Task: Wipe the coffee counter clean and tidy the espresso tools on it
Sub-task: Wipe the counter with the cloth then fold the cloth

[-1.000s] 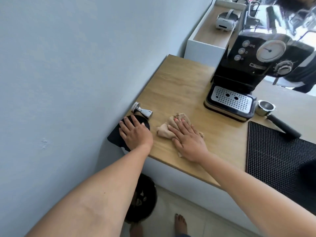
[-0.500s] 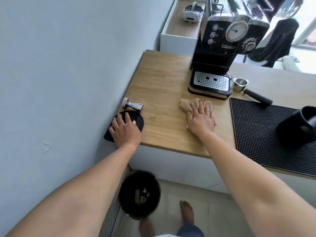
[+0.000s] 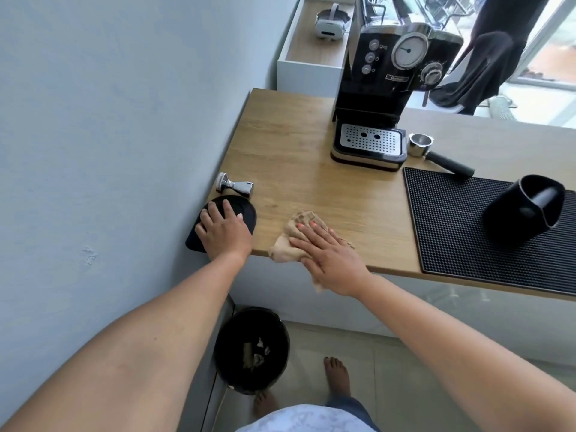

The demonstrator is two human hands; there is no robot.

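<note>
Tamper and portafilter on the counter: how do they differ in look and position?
The tamper is all bare metal; the portafilter has a metal basket and a long black handle. The tamper lies on its side by the wall, left of the espresso machine; the portafilter sits basket-up to its right. Neither is being touched.

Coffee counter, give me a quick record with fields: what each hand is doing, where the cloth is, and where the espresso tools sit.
left hand: flat on black tamping mat at counter's left corner
right hand: pressing cloth flat at counter's front edge
tamper: lying on its side behind the mat
portafilter: on counter, right of espresso machine
black jug: tipped on the bar mat
</note>
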